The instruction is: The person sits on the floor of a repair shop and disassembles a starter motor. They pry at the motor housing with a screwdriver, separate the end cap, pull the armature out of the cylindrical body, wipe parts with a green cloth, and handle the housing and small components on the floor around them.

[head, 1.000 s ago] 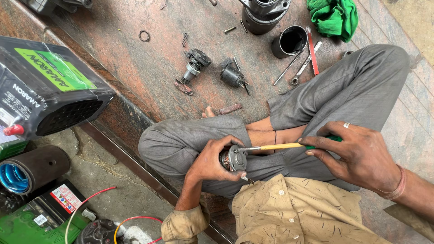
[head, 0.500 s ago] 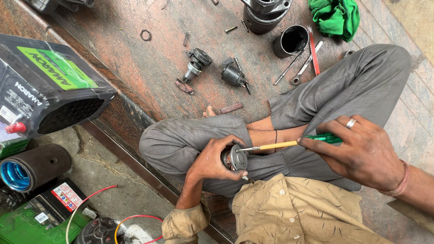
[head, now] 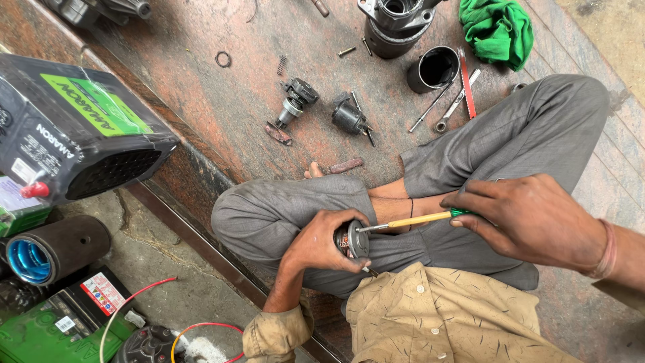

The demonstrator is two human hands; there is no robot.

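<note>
**Motor Part Being Worked Over the Lap at a Stone Slab**

A reddish stone slab point(head: 222, 114) is being used as the work surface, with rough concrete floor lying below its left edge. Near the slab's far edge, one black metal cup point(head: 433, 68) is being kept beside one green rag point(head: 498, 30); its inside is too dark to read. Two small motor assemblies point(head: 294, 101) are lying mid-slab. A round motor part point(head: 351, 240) is being gripped closed by the left hand point(head: 322, 243) over the lap, while a screwdriver point(head: 413, 220) is being pinched by the right hand point(head: 531, 218) against it.
</note>
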